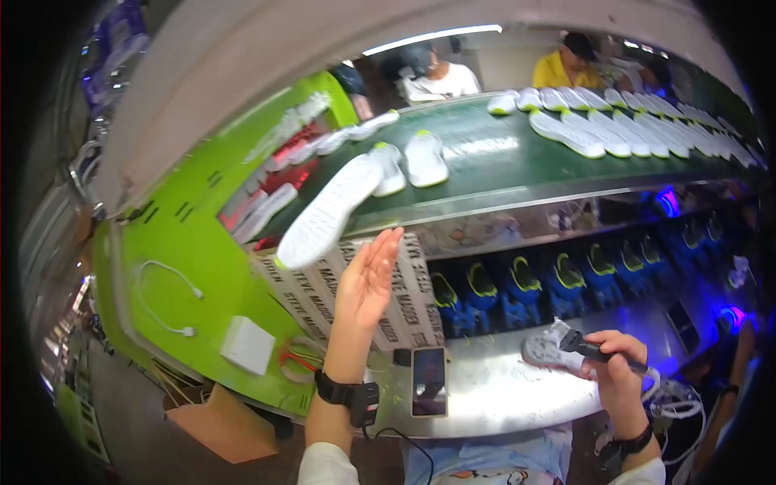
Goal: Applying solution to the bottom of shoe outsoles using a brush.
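In the head view, the large white sole (335, 210), left of centre, could fall: it slants past the near edge of the green belt (493, 178), its lower end over the printed box (412, 291), and nothing visibly grips it. The left hand (370, 283), at the middle of the frame, is flat, fingers straight and together, just beside the sole; whether they touch I cannot tell. A careless nudge from it might tip the sole off or push it into the two smaller-looking soles behind.

At lower right, the right hand (618, 368) pinches a black-handled tool (596, 349), its head at a pale, mottled piece (540, 349) on the metal bench (485, 404); contact is unclear. A loose grip could let the tool slip, and the white cables (677, 408) near that wrist might snag.

The sole is long and white, broad at its upper end, with faint surface marks and a yellow-green tip at its lower-left end. The tool is slim and dark; its working end is too blurred to identify.
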`<state>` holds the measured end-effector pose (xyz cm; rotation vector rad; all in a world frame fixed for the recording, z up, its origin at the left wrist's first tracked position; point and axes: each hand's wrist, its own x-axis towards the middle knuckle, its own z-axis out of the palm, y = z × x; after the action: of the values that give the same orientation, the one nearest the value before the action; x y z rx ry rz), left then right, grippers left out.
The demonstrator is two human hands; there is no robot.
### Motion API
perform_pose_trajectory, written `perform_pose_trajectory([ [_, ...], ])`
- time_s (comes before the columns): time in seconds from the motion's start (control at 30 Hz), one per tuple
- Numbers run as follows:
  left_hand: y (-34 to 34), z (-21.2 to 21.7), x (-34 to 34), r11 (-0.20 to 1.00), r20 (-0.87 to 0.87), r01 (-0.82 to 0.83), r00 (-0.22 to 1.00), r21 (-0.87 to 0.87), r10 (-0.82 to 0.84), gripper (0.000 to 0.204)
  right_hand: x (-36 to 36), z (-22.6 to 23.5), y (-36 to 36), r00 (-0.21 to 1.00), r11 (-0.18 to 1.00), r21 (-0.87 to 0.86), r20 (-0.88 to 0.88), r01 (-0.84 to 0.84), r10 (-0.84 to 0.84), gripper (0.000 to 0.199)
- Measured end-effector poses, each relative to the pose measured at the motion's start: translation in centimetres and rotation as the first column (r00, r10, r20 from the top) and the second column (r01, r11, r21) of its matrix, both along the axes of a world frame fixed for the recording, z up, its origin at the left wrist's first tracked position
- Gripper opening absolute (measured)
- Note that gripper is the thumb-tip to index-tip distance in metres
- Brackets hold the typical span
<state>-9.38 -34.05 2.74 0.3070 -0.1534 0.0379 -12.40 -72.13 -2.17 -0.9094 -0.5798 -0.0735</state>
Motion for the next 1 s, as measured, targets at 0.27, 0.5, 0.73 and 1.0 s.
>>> perform_pose_trajectory([
  [0.27,9.9,5.9,16.4,-0.757,0.636,0.242,0.424,0.607,0.645,0.043,-1.1,-3.5,-0.4,0.983,0.995,-0.095,-0.183,0.013,-0.03,0.029],
  [0.5,12.1,6.6,15.6,-0.727,0.429,0.163,0.713,0.667,0.554,0.052,-1.3,-3.0,-1.5,0.911,0.99,-0.118,-0.394,0.081,-0.122,0.031],
  [0.73,6.7,7.0,5.0,0.385,0.233,-0.473,0.818,0.792,0.526,0.023,-1.1,-3.5,-2.1,0.923,0.996,-0.082,-0.38,0.022,-0.052,0.03],
  [1.0,-9.6,-14.7,-9.7,0.941,-0.22,0.255,0.953,0.221,-0.207,0.073,-3.0,-4.7,0.0,0.857,0.905,-0.039,-0.34,-0.424,0.387,0.027],
])
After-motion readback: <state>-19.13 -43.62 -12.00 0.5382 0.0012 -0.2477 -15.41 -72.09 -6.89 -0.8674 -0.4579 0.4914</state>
